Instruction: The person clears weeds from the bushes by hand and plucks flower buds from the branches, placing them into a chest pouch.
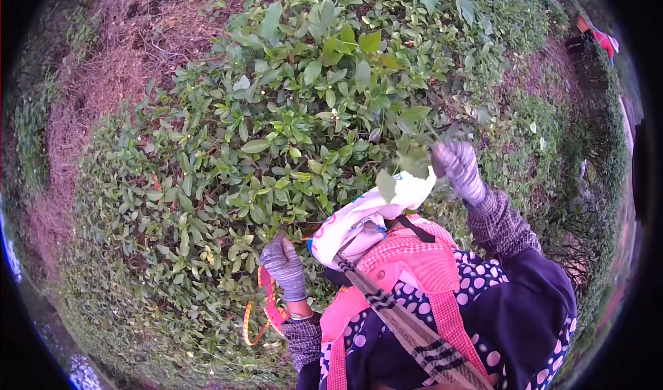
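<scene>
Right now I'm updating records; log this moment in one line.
left hand: gloved, at bush | right hand: gloved, holding leafy stem | white printed bag: between hands

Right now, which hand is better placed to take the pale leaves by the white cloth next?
Right hand, probably: it is raised close beside the pale leaves and white cloth. The left hand sits lower in view, at the bush near the pink item, across the cloth.

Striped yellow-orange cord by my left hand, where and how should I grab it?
Probably pinch the cord at its outer bend, coming from the left of the view, on the side away from the pink piece. There it bows outward against the leaves, leaving a thin length exposed below your left hand.
</scene>
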Demonstrator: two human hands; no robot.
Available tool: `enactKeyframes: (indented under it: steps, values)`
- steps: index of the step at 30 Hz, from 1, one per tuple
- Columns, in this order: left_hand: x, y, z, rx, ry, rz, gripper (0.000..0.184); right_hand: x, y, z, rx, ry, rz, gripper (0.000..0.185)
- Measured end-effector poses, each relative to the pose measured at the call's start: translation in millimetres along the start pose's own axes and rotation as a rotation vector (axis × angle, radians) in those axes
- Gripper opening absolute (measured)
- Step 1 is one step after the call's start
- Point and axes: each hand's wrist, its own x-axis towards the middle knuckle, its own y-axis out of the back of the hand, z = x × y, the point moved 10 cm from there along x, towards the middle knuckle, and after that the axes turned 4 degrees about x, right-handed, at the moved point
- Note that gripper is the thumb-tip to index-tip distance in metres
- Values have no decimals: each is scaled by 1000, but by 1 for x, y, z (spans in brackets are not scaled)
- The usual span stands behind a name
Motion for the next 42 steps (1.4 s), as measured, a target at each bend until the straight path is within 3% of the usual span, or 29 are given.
enactKeyframes:
  steps: [2,3,5,7,8,9,10,11,13,14,16,20,22,23,24,25,26,28,30,32,34,36,38,40,41,42]
  values:
    - [0,-6,0,-18,-10,-6,15,40,29,5,-155,79,63,33]
    - [1,-7,9,25,-63,-2,15,63,33,-11,-433,329,78,29]
    - [-2,-5,16,80,-110,4,15,118,38,-3,-509,456,196,24]
    - [-4,-4,15,66,-98,10,15,182,28,12,-616,295,254,34]
    - [-6,-4,15,76,-95,10,15,226,22,45,-546,334,190,36]
    - [-8,-4,13,73,-76,7,15,247,8,54,-702,122,151,33]
    - [-9,-4,11,66,-57,3,15,262,-8,61,-712,236,117,35]
    - [-10,-4,13,73,-58,-3,15,276,-21,86,-676,189,59,37]
    - [-11,-4,6,69,0,-39,15,273,-49,123,-513,-136,-152,42]
    - [-12,-7,1,63,58,-72,15,258,-63,143,-366,-316,-239,44]
    - [-9,-2,4,50,55,-39,15,222,-78,130,-501,-89,-317,45]
    - [0,4,10,38,-46,41,15,117,-45,130,-253,-307,-234,34]
    - [5,1,9,34,-46,21,15,56,-14,99,-175,-109,-188,29]
    - [7,1,9,48,-64,32,15,31,13,89,18,-58,-94,24]
    - [8,1,10,61,-81,43,15,8,47,79,-57,-129,-94,22]
    - [9,-1,6,18,-43,21,15,-17,93,78,-103,-102,80,24]
    - [11,-1,9,9,-48,10,15,-42,122,54,-28,-213,297,29]
    - [17,-2,10,84,-29,-29,15,-89,199,63,-248,-223,361,33]
    - [19,0,12,-57,-105,39,15,-172,278,110,-468,-461,579,36]
    - [23,1,7,-47,-64,29,15,-290,372,188,-1050,-480,616,33]
    - [27,0,5,-64,-75,68,14,-402,382,237,-1128,-978,507,29]
    - [29,-3,7,-65,-72,38,14,-432,373,257,-1116,-1282,416,33]
    - [30,-1,17,-4,-125,50,14,-412,314,281,-1396,-1419,-297,30]
    - [33,-7,22,42,-160,23,14,-279,268,235,-1346,-1258,-1,28]
    - [36,-8,28,-4,-140,13,14,-210,255,236,-1322,-803,144,22]
    - [42,-10,31,2,-142,14,14,-127,207,187,-1291,-435,199,17]
